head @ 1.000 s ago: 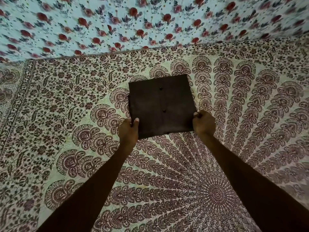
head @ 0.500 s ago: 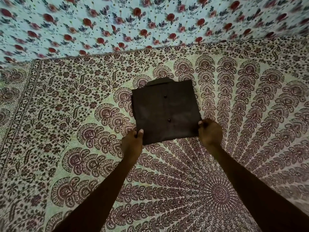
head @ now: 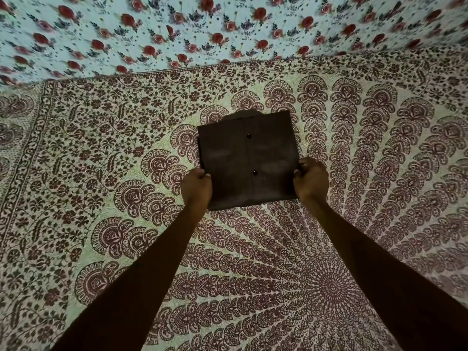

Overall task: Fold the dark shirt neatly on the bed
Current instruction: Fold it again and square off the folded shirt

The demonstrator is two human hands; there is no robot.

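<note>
The dark shirt [head: 249, 158] is folded into a flat square with two buttons down its middle and a bit of collar showing past its far edge. It lies on the patterned bedspread [head: 278, 262]. My left hand [head: 196, 186] grips the shirt's near left corner with curled fingers. My right hand [head: 311, 179] grips the near right corner the same way. Both arms reach forward from the bottom of the view.
The bedspread has a maroon mandala print and covers the whole bed. A light blue sheet with red roses [head: 202, 31] lies beyond the bedspread's far border. The bedspread's left border [head: 27, 148] runs down the left side.
Both hands moved a little farther along the shirt's side edges and curled tighter on it. The collar now shows past the far edge. The view shifted slightly.
</note>
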